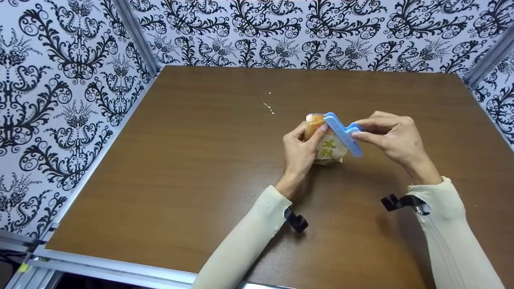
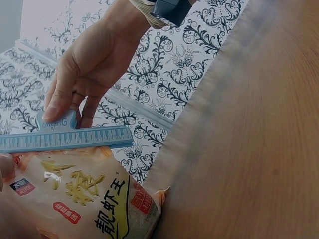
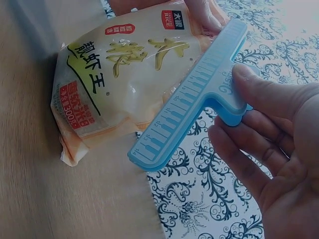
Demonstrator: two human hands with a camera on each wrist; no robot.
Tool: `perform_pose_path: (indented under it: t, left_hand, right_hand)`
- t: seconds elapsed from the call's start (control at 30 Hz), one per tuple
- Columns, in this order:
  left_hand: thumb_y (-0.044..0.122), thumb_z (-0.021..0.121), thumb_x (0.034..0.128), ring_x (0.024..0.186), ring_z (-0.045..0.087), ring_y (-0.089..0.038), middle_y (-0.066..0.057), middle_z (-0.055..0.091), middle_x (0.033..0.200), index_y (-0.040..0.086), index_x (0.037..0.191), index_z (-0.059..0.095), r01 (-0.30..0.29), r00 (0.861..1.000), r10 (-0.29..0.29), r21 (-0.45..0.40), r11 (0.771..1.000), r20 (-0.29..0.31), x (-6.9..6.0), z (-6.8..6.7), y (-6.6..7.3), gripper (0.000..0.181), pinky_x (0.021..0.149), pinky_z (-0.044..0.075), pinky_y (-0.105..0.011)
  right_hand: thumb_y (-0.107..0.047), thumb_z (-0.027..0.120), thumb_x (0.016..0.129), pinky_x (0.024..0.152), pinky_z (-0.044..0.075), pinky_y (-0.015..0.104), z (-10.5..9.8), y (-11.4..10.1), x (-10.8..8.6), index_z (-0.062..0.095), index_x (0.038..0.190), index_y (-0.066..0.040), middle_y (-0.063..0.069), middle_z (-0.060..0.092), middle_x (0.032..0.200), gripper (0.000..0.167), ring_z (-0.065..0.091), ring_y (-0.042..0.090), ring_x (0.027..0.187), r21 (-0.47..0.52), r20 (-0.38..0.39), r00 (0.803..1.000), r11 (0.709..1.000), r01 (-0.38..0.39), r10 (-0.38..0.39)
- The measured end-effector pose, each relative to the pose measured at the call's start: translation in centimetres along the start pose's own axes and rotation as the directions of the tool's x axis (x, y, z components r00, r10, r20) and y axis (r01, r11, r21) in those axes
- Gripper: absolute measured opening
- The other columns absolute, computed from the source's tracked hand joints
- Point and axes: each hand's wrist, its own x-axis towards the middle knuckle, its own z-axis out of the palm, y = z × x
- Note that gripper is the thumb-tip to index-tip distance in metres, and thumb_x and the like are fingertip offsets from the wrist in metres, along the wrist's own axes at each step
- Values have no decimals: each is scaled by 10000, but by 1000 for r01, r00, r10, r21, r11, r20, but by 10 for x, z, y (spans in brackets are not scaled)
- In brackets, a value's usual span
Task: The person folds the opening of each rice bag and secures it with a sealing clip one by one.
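Observation:
A snack bag [image 1: 330,149] with Chinese lettering stands tilted on the table, right of the middle in the head view. My left hand [image 1: 300,148] grips its upper left side, thumb across the front. Along the bag's top edge lies a long blue bag clip [image 1: 343,134] printed with a ruler and piano keys. Thumb and fingers of my right hand [image 1: 395,138] pinch the clip's handle. In the right wrist view the clip [image 3: 192,99] runs diagonally over the top of the bag [image 3: 124,74]. Whether its jaws are closed on the bag I cannot tell.
The brown wooden table [image 1: 180,160] has a few white crumbs [image 1: 270,108] behind the bag. Patterned walls [image 1: 261,32] with metal frame posts [image 1: 136,36] border its back and sides. A metal rail [image 1: 120,263] runs along the front edge.

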Motion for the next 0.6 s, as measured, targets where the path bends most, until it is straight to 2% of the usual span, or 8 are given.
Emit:
perform_pose_path:
  t: [0.13, 0.37, 0.6]
  left_hand:
    - [121, 801, 912, 652, 606, -36, -110, 737, 826, -38, 951, 764, -1, 1000, 1, -4, 1000, 4, -1, 0, 0, 168, 561, 494, -200]
    - [94, 797, 909, 708, 647, -29, -132, 750, 871, -46, 943, 766, -17, 1000, 17, -20, 1000, 4, 0, 0, -1, 147, 634, 544, -208]
    - [95, 803, 904, 695, 638, -23, -121, 742, 847, -44, 943, 767, -18, 1000, 18, -9, 1000, 0, -1, 1, 0, 149, 623, 537, -210]
  right_hand:
    - [6, 878, 796, 631, 537, 109, 0, 1, -1, 822, 1040, -27, -77, 715, 811, 253, 650, 10, 700, 9, -4, 1000, 1000, 1, -1]
    - [32, 873, 790, 634, 536, 108, 1, 2, 0, 816, 1037, -2, -74, 720, 816, 256, 638, 19, 699, 33, -12, 1000, 999, 5, -4]
    - [35, 875, 786, 629, 531, 110, 2, -1, 1, 813, 1039, 3, -73, 731, 818, 262, 639, 26, 697, 47, -20, 1000, 999, 9, -8]
